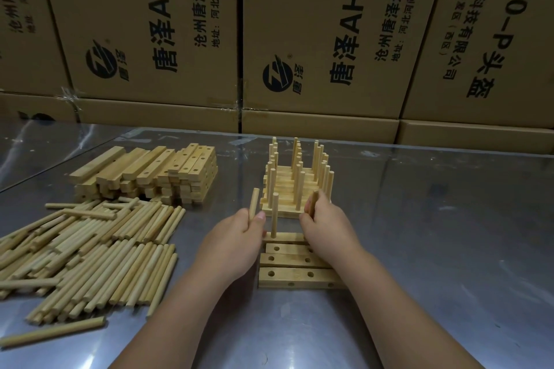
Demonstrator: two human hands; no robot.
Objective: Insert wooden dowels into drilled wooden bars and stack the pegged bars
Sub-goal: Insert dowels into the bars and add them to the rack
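Note:
Several drilled wooden bars [295,274] lie side by side on the metal table in front of me. One dowel [274,216] stands upright in the farthest bar. My left hand [236,243] pinches another dowel [254,204] upright, just left of the bars. My right hand [325,225] grips a dowel [314,202] above the right end of the bars. Behind them stands a stack of pegged bars [295,183] with several dowels pointing up.
A large heap of loose dowels [90,252] covers the table's left side. Behind it is a pile of unpegged bars [153,175]. Cardboard boxes [314,39] wall off the far edge. The steel table [449,249] stretches to the right.

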